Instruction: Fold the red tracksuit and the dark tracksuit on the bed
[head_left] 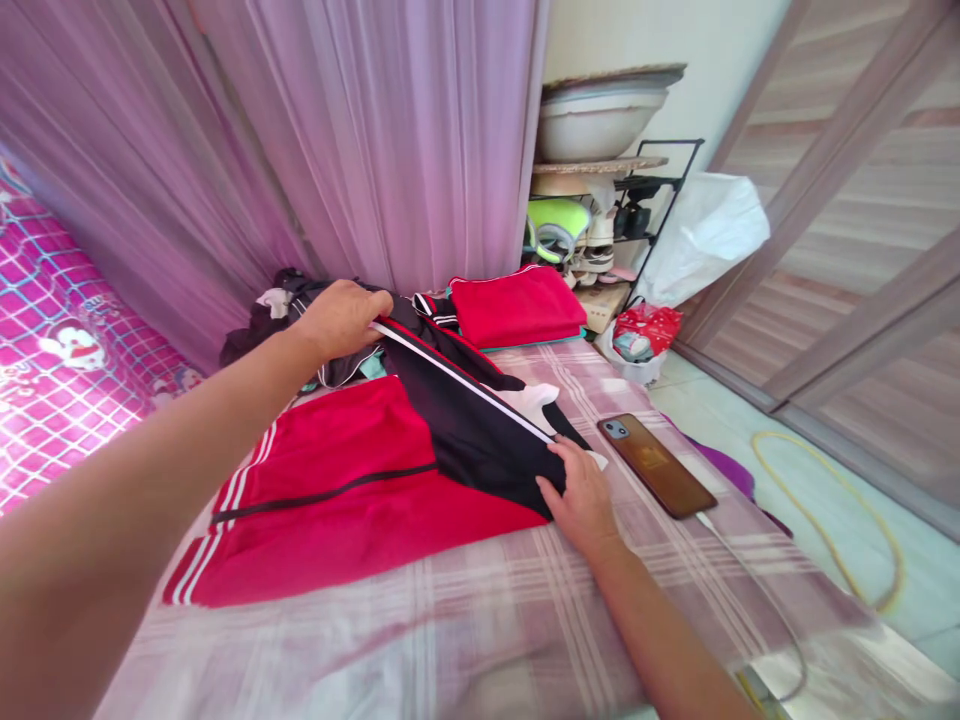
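A red and black track jacket [322, 540] with white stripes lies spread over the plaid bedsheet [465, 640]. My left hand [345, 318] pinches one end of its black, white-striped part and raises that edge. At the other end of the stripe, my right hand [581, 492] has its fingers and thumb closed on the black fabric, low over the bed. The stripe runs taut between both hands. Behind this edge, a piece of white cloth [534, 400] shows, partly covered.
Folded red clothing [517, 305] sits at the back, beside a heap of dark clothes [259, 325]. A phone [656, 465] with a white cable [750, 570] lies right of my right hand. Beyond the bed stand a shoe rack [660, 190] and a red-and-white bag [645, 335]. A purple curtain [360, 130] hangs behind.
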